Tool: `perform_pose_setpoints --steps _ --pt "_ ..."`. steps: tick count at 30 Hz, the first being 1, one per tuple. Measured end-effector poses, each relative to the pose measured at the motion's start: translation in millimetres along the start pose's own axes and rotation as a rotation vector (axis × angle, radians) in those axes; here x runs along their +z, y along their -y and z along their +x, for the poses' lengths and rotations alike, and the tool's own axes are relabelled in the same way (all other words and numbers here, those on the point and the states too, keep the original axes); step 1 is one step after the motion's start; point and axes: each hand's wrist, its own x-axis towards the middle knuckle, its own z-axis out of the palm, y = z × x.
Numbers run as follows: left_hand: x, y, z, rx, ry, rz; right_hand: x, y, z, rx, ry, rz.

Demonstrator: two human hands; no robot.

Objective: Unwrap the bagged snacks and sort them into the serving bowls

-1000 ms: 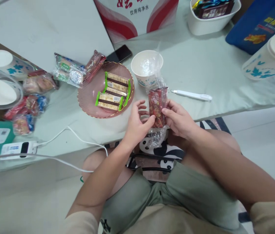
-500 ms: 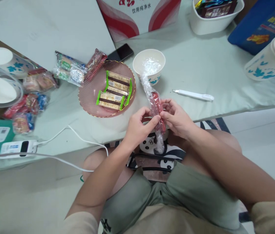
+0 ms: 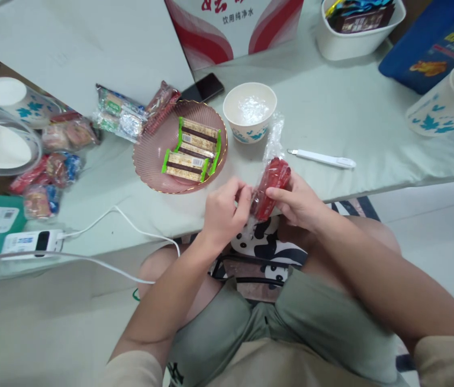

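Packet (image 3: 274,177), red in clear film (image 3: 275,138), gripped by right hand (image 3: 300,203), left hand (image 3: 223,210) pinching film's edge

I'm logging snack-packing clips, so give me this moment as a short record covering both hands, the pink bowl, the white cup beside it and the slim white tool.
Right hand: holds red packet in clear wrap
Left hand: fingers curled at the packet's left edge; grip unclear
Pink bowl: holds green-ended bars
White cup: contains crumpled film
White tool: lies right of the cup
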Motion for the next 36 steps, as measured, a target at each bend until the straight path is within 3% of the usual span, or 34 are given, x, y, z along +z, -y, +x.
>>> perform_pose_setpoints --steps 3,8,14,16,22,24,28,30,36 --pt "-1 2 3 -0.039 -0.066 -0.088 -3 3 -1 0.014 -0.007 0.014" --pt "3 2 8 -0.169 0.046 -0.326 -5 9 -6 0.01 0.122 -0.176" --pt "2 0 10 -0.209 0.053 -0.35 -5 7 -7 0.024 0.21 -0.271" --pt "0 -2 9 -0.165 0.015 -0.315 -5 6 -7 0.038 0.192 -0.225" --pt "0 -3 4 0.157 -0.135 0.026 -1 5 -7 0.027 0.126 -0.153" --pt "4 -2 3 0.081 -0.177 -0.054 1 7 -7 0.01 0.115 -0.149" --pt "16 -3 4 -0.311 -0.19 -0.568 0 10 -7 0.014 0.094 -0.167" --pt "22 -4 5 -0.435 -0.155 -0.762 -2 12 -9 0.064 0.148 -0.141" --pt "25 -2 8 -0.554 -0.078 -0.799 -13 21 -16 0.216 0.384 -0.172"
